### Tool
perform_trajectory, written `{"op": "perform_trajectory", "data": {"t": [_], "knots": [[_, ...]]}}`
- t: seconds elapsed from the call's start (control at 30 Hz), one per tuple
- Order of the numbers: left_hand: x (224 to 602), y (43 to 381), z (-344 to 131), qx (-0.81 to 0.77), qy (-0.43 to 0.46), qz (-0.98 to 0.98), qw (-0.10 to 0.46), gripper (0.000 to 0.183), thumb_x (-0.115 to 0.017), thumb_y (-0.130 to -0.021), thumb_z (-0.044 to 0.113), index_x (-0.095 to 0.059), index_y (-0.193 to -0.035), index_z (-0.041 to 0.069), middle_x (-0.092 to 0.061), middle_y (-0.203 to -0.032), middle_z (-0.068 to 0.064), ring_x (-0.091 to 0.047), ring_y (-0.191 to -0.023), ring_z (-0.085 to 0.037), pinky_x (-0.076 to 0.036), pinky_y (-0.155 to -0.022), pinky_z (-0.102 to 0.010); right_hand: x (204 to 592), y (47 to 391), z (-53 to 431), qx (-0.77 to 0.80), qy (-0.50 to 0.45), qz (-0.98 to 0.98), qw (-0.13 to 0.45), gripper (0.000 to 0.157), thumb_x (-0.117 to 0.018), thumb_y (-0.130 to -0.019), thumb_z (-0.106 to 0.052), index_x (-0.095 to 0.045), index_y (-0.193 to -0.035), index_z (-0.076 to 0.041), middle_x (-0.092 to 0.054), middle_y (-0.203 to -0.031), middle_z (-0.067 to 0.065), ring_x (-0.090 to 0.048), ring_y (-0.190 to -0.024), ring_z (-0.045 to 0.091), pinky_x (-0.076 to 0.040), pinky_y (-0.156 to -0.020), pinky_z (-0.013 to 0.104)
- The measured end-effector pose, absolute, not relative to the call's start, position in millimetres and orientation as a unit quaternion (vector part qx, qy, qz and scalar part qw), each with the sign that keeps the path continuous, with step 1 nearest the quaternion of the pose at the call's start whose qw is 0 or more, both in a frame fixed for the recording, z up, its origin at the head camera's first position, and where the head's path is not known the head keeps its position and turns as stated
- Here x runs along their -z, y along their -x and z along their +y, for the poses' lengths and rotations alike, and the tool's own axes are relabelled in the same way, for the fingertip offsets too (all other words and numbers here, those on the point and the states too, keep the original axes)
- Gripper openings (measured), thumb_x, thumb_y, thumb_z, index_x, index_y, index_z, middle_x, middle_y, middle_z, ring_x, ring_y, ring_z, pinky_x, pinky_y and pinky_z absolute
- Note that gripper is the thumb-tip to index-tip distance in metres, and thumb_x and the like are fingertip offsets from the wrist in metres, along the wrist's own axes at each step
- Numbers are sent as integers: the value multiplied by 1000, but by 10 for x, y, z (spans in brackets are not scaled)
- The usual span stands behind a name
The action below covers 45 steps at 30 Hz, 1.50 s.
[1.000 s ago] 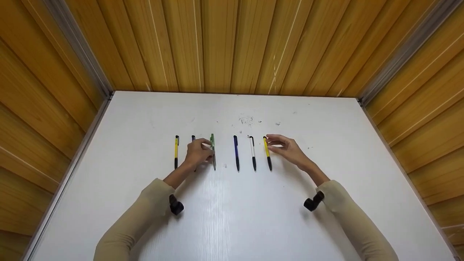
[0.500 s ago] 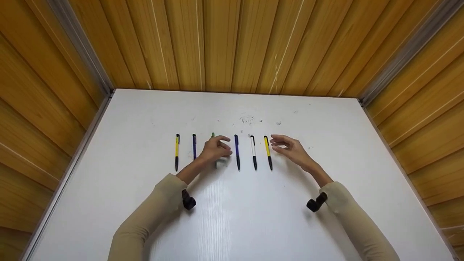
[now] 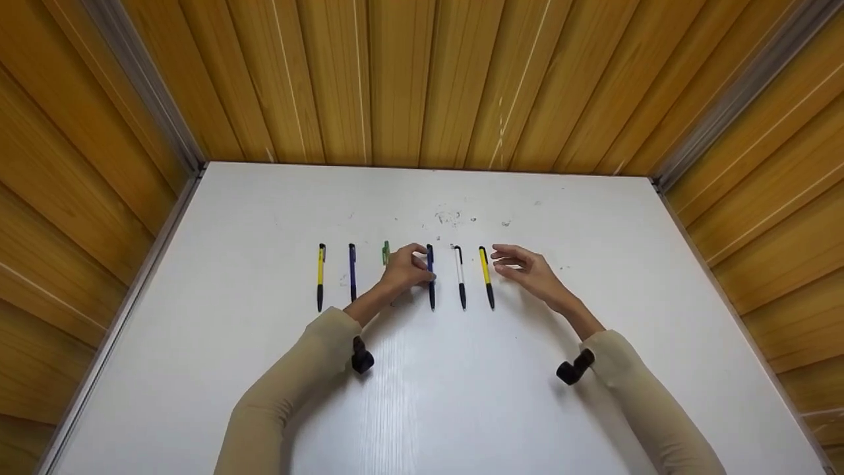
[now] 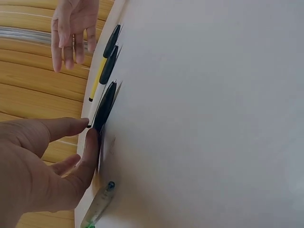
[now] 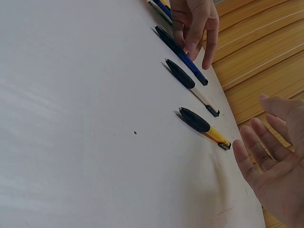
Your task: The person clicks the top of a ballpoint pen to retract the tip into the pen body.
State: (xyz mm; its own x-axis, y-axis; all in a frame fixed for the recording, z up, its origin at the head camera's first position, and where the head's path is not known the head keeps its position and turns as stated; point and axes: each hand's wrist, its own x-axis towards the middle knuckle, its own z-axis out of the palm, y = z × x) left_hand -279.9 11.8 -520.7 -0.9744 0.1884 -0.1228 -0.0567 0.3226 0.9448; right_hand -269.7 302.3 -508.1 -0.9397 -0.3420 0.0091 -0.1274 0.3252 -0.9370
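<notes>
My left hand (image 3: 402, 269) pinches a dark blue ballpoint pen (image 3: 432, 295) lying near the middle of a row, its thumb and a finger at the barrel. In the left wrist view, the thumb meets the pen's black grip (image 4: 105, 105). Just left of this hand is a green pen (image 3: 386, 253), its lower part hidden behind the hand. My right hand (image 3: 535, 276) holds nothing; its loosely bent fingers hover beside the upper end of a yellow pen (image 3: 485, 265). Between that one and the blue pen lies a white pen (image 3: 460, 270) with a black grip.
Another yellow pen (image 3: 321, 270) and a purple-blue pen (image 3: 353, 267) lie farther left, roughly parallel. All rest on a white table (image 3: 580, 218) with dark scuffs toward the back. Wood-look walls (image 3: 395, 86) enclose its back and sides.
My left hand has let go of the green pen and moved right to the dark blue one. The right hand has drawn slightly back from the yellow pen.
</notes>
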Motion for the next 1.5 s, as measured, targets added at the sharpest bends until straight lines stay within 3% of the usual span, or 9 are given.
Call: {"op": "perform_trajectory", "data": {"t": [0.13, 0.37, 0.67, 0.9, 1.33, 1.5], "knots": [[5192, 2804, 190, -528, -44, 844, 85, 57, -85, -77, 0, -60, -128, -4, -75, -91, -15, -69, -62, -13, -55, -58, -18, 5093, 2682, 3015, 563, 141, 809, 90, 53, -67, -98, -9, -49, -146, 6, -57, -139, 31, -59, -127, 39, -54, -93, 12], [5141, 2785, 248, -481, -34, 872, 82, 58, -81, -76, -3, -60, -131, -2, -76, -90, -16, -64, -61, -13, -48, -54, -18, 5100, 2689, 2999, 559, 148, 812, 84, 53, -67, -99, -11, -50, -145, 6, -59, -138, 29, -63, -122, 23, -53, -96, 13], [5083, 2782, 163, -582, 19, 801, 138, 54, -71, -81, -5, -61, -134, 0, -72, -90, -12, -71, -70, -19, -65, -66, -26, 5048, 2706, 2991, 566, 144, 806, 99, 54, -67, -100, -13, -48, -147, 5, -57, -140, 28, -56, -130, 37, -53, -94, 13], [5041, 2677, 148, -626, 27, 765, 153, 56, -70, -81, -7, -62, -136, 2, -67, -86, -5, -71, -69, -18, -67, -69, -33, 5022, 2715, 2943, 566, 150, 805, 95, 55, -67, -100, -13, -48, -148, 5, -57, -140, 28, -54, -132, 41, -51, -96, 12], [4827, 2413, 75, -697, 6, 701, 150, 58, -70, -82, -14, -59, -137, 2, -65, -97, -11, -72, -77, -19, -67, -80, -35, 4974, 2687, 2772, 575, 184, 790, 103, 67, -74, -94, -11, -43, -153, -7, -49, -144, 31, -53, -131, 45, -56, -97, 20], [4776, 2339, 16, -701, -1, 697, 152, 59, -73, -83, -13, -59, -138, 5, -65, -103, -12, -72, -80, -18, -67, -82, -36, 4951, 2659, 2694, 571, 201, 789, 103, 76, -77, -90, -7, -39, -156, -9, -47, -145, 31, -52, -131, 45, -54, -102, 30]]}}
